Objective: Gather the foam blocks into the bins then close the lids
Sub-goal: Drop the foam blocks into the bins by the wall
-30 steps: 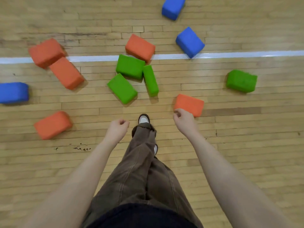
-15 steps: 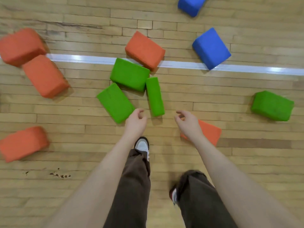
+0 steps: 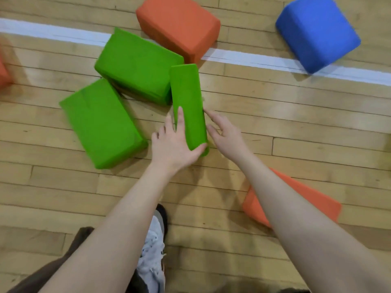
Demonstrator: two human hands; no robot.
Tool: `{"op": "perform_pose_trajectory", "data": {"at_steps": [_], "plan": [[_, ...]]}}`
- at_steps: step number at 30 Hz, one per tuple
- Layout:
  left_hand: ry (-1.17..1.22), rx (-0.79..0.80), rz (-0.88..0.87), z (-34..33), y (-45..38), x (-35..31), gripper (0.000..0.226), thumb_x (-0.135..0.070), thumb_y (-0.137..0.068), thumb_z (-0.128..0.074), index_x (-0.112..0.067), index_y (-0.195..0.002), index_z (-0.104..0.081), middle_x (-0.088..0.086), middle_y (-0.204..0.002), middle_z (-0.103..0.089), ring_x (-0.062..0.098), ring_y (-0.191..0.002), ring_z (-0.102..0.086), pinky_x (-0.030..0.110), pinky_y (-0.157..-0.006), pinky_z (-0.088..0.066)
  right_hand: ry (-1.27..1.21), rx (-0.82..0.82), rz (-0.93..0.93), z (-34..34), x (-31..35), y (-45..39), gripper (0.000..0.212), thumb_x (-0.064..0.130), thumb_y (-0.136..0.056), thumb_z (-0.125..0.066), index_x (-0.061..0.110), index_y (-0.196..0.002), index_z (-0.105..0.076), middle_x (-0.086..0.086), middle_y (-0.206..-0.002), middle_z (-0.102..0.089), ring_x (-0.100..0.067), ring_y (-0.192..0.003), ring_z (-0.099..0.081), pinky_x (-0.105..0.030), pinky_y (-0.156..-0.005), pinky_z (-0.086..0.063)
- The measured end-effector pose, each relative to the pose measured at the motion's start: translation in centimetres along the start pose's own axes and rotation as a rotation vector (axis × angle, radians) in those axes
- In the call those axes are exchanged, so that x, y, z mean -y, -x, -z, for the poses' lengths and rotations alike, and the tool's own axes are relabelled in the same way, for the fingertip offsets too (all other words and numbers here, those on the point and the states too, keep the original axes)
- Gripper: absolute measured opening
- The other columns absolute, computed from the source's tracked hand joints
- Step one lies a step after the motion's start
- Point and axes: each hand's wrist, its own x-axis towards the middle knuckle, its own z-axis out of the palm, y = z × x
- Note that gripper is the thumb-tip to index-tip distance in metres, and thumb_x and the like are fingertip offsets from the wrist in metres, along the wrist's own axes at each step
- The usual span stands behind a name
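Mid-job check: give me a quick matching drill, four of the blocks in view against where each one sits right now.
Things:
1. narrow green block
2. blue block
3. top orange block
4. near orange block

Places:
A. partly hidden under the right forearm
B. lying across the white floor line, beside a wide green block
C. far right, its near corner over the white line
D. between the left hand and right hand

Pairs: 1-D, 2-C, 3-B, 4-A
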Motion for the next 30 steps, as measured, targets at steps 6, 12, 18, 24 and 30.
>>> {"op": "perform_pose_trajectory", "data": {"at_steps": [6,12,18,24,30], "plan": [[0.322,-0.043,-0.048,-1.5,-0.3,-0.3,0.123,-0.062,-0.068,-0.069,-0.013,-0.149,0.009,0.014,-0.153,-0.009,0.031,-0.134,-0.033,0.040,-0.104,-0.035,-0.173,-0.049,0.130,-1.1,-1.8,-0.3,0.049,0.032,-0.087,-0.044,0.063,-0.124,-0.036,0.015,-0.137,-0.051,-0.008,-0.126,-0.048,-0.051,-0.109,-0.031],[0.372,-0.054,-0.055,-1.8,3.6,-2.3,0.111,-0.063,-0.064,-0.054,-0.025,-0.150,0.003,0.006,-0.155,-0.010,0.031,-0.130,-0.038,0.042,-0.103,-0.038,-0.229,-0.072,0.201,0.4,-3.8,4.6,0.052,0.033,-0.085,-0.045,0.063,-0.128,-0.037,0.016,-0.138,-0.051,-0.004,-0.127,-0.047,-0.053,-0.107,-0.033],[0.350,-0.056,-0.138,-4.4,9.6,-6.6,0.097,-0.065,-0.064,-0.040,-0.027,-0.150,-0.016,0.004,-0.152,-0.019,0.031,-0.117,-0.049,0.039,-0.093,-0.045,-0.132,-0.164,0.081,2.8,-9.6,11.6,0.049,0.038,-0.085,-0.051,0.046,-0.133,-0.044,0.010,-0.133,-0.056,-0.009,-0.125,-0.049,-0.052,-0.106,-0.033],[0.210,0.000,-0.176,-6.7,10.4,-9.2,0.092,-0.054,-0.074,-0.056,-0.037,-0.149,-0.004,0.005,-0.153,-0.008,0.031,-0.126,-0.039,0.039,-0.100,-0.038,0.341,-0.100,-0.261,6.1,-16.0,15.3,0.073,0.052,-0.082,-0.059,0.032,-0.146,-0.030,-0.001,-0.152,-0.032,-0.023,-0.138,-0.026,-0.040,-0.110,-0.014],[0.070,-0.084,-0.088,-8.5,10.8,-11.1,0.090,-0.062,-0.083,-0.049,-0.032,-0.149,0.003,0.015,-0.149,-0.016,0.032,-0.134,-0.028,0.044,-0.102,-0.036,0.506,-0.055,-0.275,6.1,-16.8,15.5,0.088,0.065,-0.073,-0.062,0.031,-0.146,-0.027,-0.003,-0.148,-0.035,-0.025,-0.138,-0.026,-0.046,-0.112,-0.004]]}}
